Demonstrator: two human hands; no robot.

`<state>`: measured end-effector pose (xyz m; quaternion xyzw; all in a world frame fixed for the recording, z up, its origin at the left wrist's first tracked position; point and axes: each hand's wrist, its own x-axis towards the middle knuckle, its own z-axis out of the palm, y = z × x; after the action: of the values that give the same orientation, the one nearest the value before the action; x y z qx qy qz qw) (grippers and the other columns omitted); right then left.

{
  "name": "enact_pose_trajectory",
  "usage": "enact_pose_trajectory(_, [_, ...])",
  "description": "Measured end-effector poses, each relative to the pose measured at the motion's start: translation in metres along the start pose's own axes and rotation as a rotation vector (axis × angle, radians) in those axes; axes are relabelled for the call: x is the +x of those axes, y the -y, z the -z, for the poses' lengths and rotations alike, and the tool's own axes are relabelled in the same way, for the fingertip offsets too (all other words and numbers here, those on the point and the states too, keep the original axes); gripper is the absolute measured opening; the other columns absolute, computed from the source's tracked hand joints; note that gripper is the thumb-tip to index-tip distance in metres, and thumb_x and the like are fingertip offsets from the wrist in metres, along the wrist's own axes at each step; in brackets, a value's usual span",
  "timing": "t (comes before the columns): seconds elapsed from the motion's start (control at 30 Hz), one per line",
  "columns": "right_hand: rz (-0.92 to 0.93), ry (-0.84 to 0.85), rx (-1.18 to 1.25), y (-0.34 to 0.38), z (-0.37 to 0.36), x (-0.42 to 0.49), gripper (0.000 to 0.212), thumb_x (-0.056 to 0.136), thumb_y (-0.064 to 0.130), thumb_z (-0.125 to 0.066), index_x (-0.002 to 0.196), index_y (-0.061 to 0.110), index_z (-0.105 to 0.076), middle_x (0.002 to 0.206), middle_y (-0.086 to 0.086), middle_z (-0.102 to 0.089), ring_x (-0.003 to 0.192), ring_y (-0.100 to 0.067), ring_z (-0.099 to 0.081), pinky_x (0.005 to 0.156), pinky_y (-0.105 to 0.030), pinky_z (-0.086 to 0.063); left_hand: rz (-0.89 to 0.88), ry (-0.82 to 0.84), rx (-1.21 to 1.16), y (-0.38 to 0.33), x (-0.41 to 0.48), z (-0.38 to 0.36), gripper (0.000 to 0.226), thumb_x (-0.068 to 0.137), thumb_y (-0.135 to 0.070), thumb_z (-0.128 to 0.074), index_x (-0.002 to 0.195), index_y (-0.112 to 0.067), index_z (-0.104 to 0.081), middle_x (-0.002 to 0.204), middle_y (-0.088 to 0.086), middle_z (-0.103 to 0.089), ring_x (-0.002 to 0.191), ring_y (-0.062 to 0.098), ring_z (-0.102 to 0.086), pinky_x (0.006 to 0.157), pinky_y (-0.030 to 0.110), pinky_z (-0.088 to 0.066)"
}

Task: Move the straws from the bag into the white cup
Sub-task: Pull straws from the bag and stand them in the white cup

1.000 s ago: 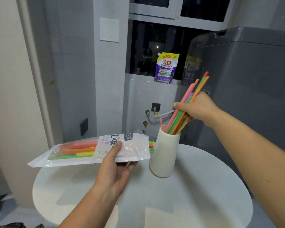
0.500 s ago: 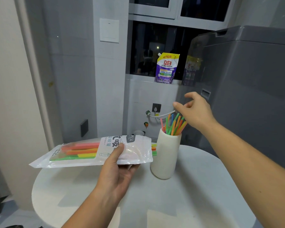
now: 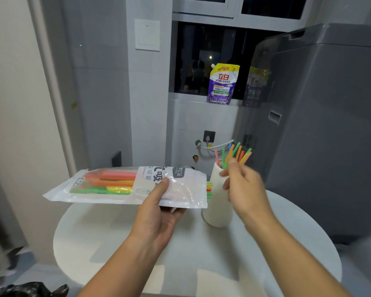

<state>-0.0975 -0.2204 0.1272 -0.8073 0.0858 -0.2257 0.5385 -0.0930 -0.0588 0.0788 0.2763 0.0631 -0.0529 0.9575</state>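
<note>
a round white table (image 3: 107, 243) stands before a grey tiled wall (image 3: 99, 93) with a white switch plate (image 3: 147, 35). the window (image 3: 191, 61) behind is dark, a purple detergent pouch (image 3: 223, 84) upright on its sill, a black socket (image 3: 209, 135) below. a tall grey appliance (image 3: 330, 125) fills the right; a cream wall (image 3: 11, 103) runs down the left

table (image 3: 137, 243): round, white
pouch (image 3: 222, 84): purple and yellow detergent refill, upright on window ledge
window (image 3: 193, 56): dark, behind pouch
washer (image 3: 330, 125): grey, right of table
switch (image 3: 147, 35): white plate, on the pillar left of the window
outlet (image 3: 209, 136): dark, below ledge, white hose (image 3: 219, 145) just beside it
black bag (image 3: 28, 290): floor, bottom left
</note>
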Motion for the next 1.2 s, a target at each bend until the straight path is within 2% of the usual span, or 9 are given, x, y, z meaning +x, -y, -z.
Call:
enact_pose_trajectory(0.07, [-0.27, 0.111, 0.186, -0.015, -0.01, -0.011, 0.05, 0.103, 0.047, -0.036, 0.085, 0.009, -0.063, 0.058, -0.005, -0.052, 0.045, -0.017, -0.043, 0.046, -0.025, -0.033, -0.032, 0.004, 0.054, -0.001, -0.002, -0.001, 0.035, 0.092, -0.013, -0.068, 0.127, -0.013, -0.067, 0.118, 0.01, -0.077, 0.094, 0.023, -0.077, 0.069, 0.04, -0.065])
enact_pose_trajectory(0.17, [-0.386, 0.175, 0.3, -0.029, -0.02, -0.023, 0.047, 0.104, 0.048, -0.034, 0.082, 0.011, -0.054, 0.053, -0.003, -0.047, 0.039, -0.016, -0.036, 0.041, -0.022, -0.026, -0.079, 0.001, 0.127, -0.001, -0.004, -0.001, 0.05, 0.083, -0.016, -0.073, 0.132, -0.009, -0.066, 0.127, 0.014, -0.074, 0.102, 0.025, -0.075, 0.074, 0.04, -0.064])
enact_pose_trajectory(0.4, [-0.351, 0.14, 0.476, -0.034, -0.027, -0.033, 0.04, 0.104, 0.035, -0.044, 0.07, 0.014, -0.046, 0.05, 0.0, -0.037, 0.04, -0.014, -0.027, 0.046, -0.022, -0.021, -0.127, -0.001, 0.266, 0.004, -0.008, 0.002, 0.036, 0.092, -0.01, -0.07, 0.128, -0.008, -0.069, 0.121, 0.014, -0.077, 0.11, 0.029, -0.074, 0.074, 0.038, -0.064])
enact_pose_trajectory(0.53, [-0.242, 0.112, 0.403, -0.041, -0.027, -0.032, 0.04, 0.103, 0.027, -0.049, 0.066, 0.013, -0.042, 0.05, 0.0, -0.039, 0.041, -0.013, -0.03, 0.045, -0.022, -0.025, -0.104, -0.008, 0.26, 0.004, -0.011, 0.003, 0.036, 0.093, -0.01, -0.07, 0.128, -0.007, -0.068, 0.12, 0.013, -0.077, 0.109, 0.029, -0.074, 0.073, 0.038, -0.064])
enact_pose_trajectory(0.77, [-0.148, -0.005, 0.281, -0.05, -0.015, -0.022, 0.038, 0.102, 0.033, -0.05, 0.069, 0.013, -0.05, 0.048, 0.007, -0.046, 0.048, -0.015, -0.039, 0.052, -0.028, -0.031, -0.039, -0.067, 0.101, -0.001, -0.005, 0.008, 0.022, 0.096, -0.008, -0.066, 0.116, -0.015, -0.069, 0.118, 0.008, -0.079, 0.108, 0.024, -0.075, 0.084, 0.048, -0.062])
enact_pose_trajectory(0.87, [-0.176, -0.025, 0.331, -0.048, -0.013, -0.022, 0.04, 0.1, 0.042, -0.051, 0.078, 0.008, -0.055, 0.057, 0.002, -0.052, 0.054, -0.016, -0.044, 0.054, -0.029, -0.033, -0.024, -0.072, 0.079, -0.001, -0.006, 0.007, 0.022, 0.096, -0.007, -0.065, 0.117, -0.015, -0.068, 0.116, 0.008, -0.079, 0.105, 0.024, -0.076, 0.084, 0.048, -0.061])
enact_pose_trajectory(0.97, [-0.178, 0.025, 0.354, -0.042, -0.013, -0.025, 0.033, 0.097, 0.049, -0.054, 0.089, 0.018, -0.062, 0.069, 0.008, -0.065, 0.058, -0.006, -0.056, 0.053, -0.021, -0.039, -0.012, -0.074, 0.07, 0.001, -0.007, 0.007, 0.023, 0.096, -0.006, -0.065, 0.117, -0.015, -0.068, 0.117, 0.008, -0.079, 0.108, 0.026, -0.075, 0.085, 0.049, -0.061])
enact_pose_trajectory(1.07, [-0.137, 0.068, 0.335, -0.041, -0.014, -0.024, 0.032, 0.097, 0.044, -0.058, 0.083, 0.016, -0.063, 0.058, 0.011, -0.058, 0.05, -0.006, -0.052, 0.046, -0.017, -0.037, -0.002, -0.068, 0.061, 0.003, -0.008, 0.006, 0.023, 0.096, -0.006, -0.065, 0.118, -0.014, -0.068, 0.116, 0.009, -0.079, 0.109, 0.027, -0.075, 0.086, 0.05, -0.06])
enact_pose_trajectory(1.2, [-0.081, 0.066, 0.266, -0.045, -0.013, -0.021, 0.03, 0.097, 0.039, -0.059, 0.081, 0.016, -0.068, 0.066, 0.006, -0.064, 0.06, -0.009, -0.056, 0.057, -0.024, -0.043, 0.012, -0.064, 0.052, 0.002, -0.009, 0.007, 0.023, 0.097, -0.006, -0.064, 0.118, -0.014, -0.067, 0.113, 0.009, -0.08, 0.107, 0.026, -0.075, 0.092, 0.052, -0.058])
